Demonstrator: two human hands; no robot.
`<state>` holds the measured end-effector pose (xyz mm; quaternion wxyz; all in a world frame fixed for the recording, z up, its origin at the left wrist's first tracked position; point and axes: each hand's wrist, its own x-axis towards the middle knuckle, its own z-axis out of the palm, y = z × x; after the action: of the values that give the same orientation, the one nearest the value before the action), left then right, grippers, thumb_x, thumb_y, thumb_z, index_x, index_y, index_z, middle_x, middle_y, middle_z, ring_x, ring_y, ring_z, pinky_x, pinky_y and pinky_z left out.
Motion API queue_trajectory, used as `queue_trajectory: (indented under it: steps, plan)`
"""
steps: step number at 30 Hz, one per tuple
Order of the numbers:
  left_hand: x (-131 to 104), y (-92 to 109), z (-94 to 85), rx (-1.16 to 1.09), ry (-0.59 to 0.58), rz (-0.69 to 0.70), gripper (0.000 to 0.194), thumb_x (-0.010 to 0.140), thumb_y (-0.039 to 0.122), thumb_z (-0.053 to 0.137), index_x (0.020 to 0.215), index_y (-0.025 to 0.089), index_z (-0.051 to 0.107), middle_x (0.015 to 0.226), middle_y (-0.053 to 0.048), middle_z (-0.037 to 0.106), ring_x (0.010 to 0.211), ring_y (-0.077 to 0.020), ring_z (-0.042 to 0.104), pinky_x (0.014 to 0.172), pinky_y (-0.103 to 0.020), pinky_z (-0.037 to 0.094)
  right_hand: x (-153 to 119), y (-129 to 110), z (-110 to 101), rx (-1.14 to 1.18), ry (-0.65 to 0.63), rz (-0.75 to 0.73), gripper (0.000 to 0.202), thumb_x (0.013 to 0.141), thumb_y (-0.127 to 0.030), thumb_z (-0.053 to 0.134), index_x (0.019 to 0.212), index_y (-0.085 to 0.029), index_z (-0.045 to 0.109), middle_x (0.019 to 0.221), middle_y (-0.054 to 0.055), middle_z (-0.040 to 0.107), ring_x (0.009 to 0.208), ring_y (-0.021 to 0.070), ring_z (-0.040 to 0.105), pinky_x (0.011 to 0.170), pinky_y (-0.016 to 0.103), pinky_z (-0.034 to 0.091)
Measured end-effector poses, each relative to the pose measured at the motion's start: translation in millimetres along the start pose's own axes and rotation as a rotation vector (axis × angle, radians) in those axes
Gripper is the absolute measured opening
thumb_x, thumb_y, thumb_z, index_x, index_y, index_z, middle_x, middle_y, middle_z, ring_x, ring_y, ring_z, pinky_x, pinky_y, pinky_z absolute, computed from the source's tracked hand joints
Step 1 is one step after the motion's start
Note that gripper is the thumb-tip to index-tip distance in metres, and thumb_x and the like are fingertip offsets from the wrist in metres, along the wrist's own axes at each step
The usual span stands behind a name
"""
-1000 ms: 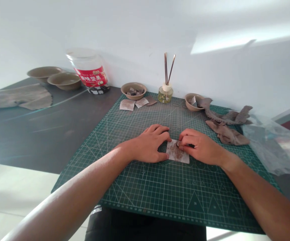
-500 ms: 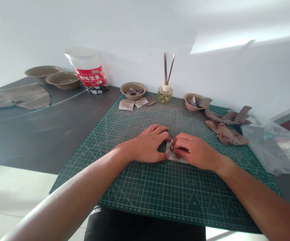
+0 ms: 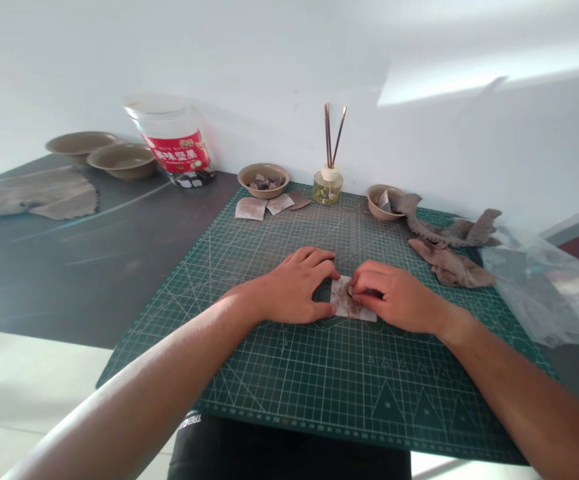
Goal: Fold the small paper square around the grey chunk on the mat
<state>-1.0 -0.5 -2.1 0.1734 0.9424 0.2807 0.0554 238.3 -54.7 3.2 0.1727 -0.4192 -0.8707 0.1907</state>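
- The sheet [image 3: 342, 308], pale and stained brown, lies flat on the green cutting mat [image 3: 289, 373] and is taken as the reference for all positions.
- The left hand [image 3: 294, 290] is placed at the left edge of the sheet, palm down, with thumb and fingertips spread apart and set against that edge; nothing is gripped in it.
- The right hand [image 3: 399, 297] is placed over the right part of the sheet, with thumb and fingers pinched together on a small piece [image 3: 350, 291], mostly hidden by the fingertips.
- The step in hand is judged to be surface rubbing of the sheet with the piece. Pressure should be kept light and even, since a thin sheet could be creased or torn.
- The left edge should be held down firmly at two points, thumb and forefinger, so that slip is prevented.
- Strokes should be directed away from the left fingertips, as buckling could be caused by pushing towards a held edge.
- The right edge appears unsupported except by the mat; lifting there should be watched for.
- The bowl [image 3: 254, 193] of fragments, beyond the sheet and to its left, and the crumpled cloth [image 3: 452, 267], beyond it and to its right, should be left clear of the strokes.
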Motion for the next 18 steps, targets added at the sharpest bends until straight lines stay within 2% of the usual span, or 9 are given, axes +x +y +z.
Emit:
queue_trajectory:
  steps: [2,7,12,16,18]
  plan:
    - [0.2,0.1,0.2,0.001,0.001,0.006,0.051,0.087,0.052,0.065,0.129,0.024,0.052,0.155,-0.01,0.035,0.146,-0.0315,0.023,0.117,-0.05,0.025,0.3,-2.4,2.0,0.013,-0.036,-0.032,0.009,0.094,-0.016,0.061,0.086,-0.02,0.063,0.096,0.003,0.063,0.086,0.0164,0.061,0.079,0.03,0.048]
    - [0.9,0.4,0.0,0.01,0.006,0.005,0.048,0.087,0.051,0.064,0.126,0.024,0.054,0.155,-0.01,0.034,0.146,-0.0329,0.023,0.117,-0.051,0.025,2.0,-1.5,-0.3,-0.045,0.037,0.028,0.01,0.094,-0.015,0.06,0.086,-0.02,0.063,0.097,0.004,0.063,0.091,0.0182,0.06,0.081,0.032,0.047]
    - [1.1,1.5,-1.7,-0.005,-0.018,0.0,0.051,0.087,0.053,0.064,0.128,0.024,0.054,0.155,-0.01,0.034,0.146,-0.033,0.023,0.117,-0.052,0.025,0.1,-4.1,-1.6,0.054,-0.091,-0.022,0.008,0.094,-0.018,0.062,0.086,-0.021,0.063,0.097,0.003,0.063,0.085,0.0158,0.061,0.078,0.03,0.048]
    - [1.0,0.9,-0.8,-0.007,-0.012,-0.003,0.05,0.087,0.053,0.063,0.127,0.024,0.053,0.156,-0.01,0.034,0.146,-0.0342,0.022,0.117,-0.053,0.025,3.4,-4.5,0.0,-0.029,0.006,0.026,0.009,0.094,-0.017,0.06,0.086,-0.02,0.064,0.097,0.004,0.063,0.089,0.0178,0.06,0.08,0.031,0.048]
    - [0.7,0.8,-0.4,-0.007,-0.009,-0.004,0.049,0.088,0.053,0.063,0.126,0.024,0.054,0.156,-0.01,0.034,0.146,-0.0344,0.022,0.117,-0.053,0.025,3.2,-3.4,-3.3,-0.033,0.004,0.049,0.009,0.093,-0.017,0.061,0.084,-0.02,0.063,0.097,0.004,0.064,0.088,0.0176,0.061,0.08,0.031,0.048]
